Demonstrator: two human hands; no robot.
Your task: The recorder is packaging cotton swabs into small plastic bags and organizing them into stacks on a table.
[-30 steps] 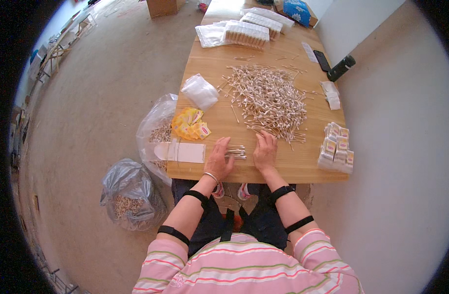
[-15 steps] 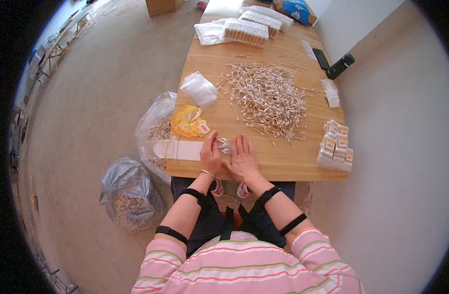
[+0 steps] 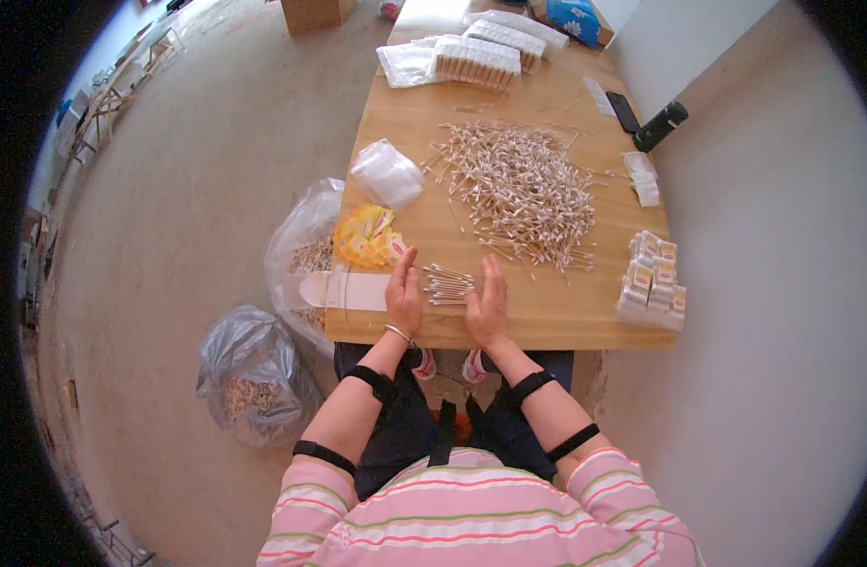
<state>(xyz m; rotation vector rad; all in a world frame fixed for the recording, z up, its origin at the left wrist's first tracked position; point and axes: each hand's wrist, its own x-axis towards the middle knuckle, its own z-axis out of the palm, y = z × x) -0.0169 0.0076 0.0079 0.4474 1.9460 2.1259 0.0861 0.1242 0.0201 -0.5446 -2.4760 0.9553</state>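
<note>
Frames a small bunch of cotton swabs [image 3: 447,284] between two palms on the wooden surface [image 3: 556,317], laid roughly side by side from left to right and slightly fanned. Holds the left hand [image 3: 404,295] open and on edge, with straight fingers, just beside the left ends of the bunch. Holds the right hand [image 3: 487,304] open too, with the thumb at the right ends; cannot tell any contact for certain. Has a white strip [image 3: 365,292] left of the left hand, reaching past the edge of the surface, with yellow packets [image 3: 364,236] just beyond and clear bags [image 3: 388,174] farther on. Faces a large heap of loose swabs [image 3: 528,194] beyond the right hand. Has packed swabs [image 3: 653,282] stacked at the right edge, and a grey plastic bag [image 3: 254,364] on the floor, to the left.
</note>
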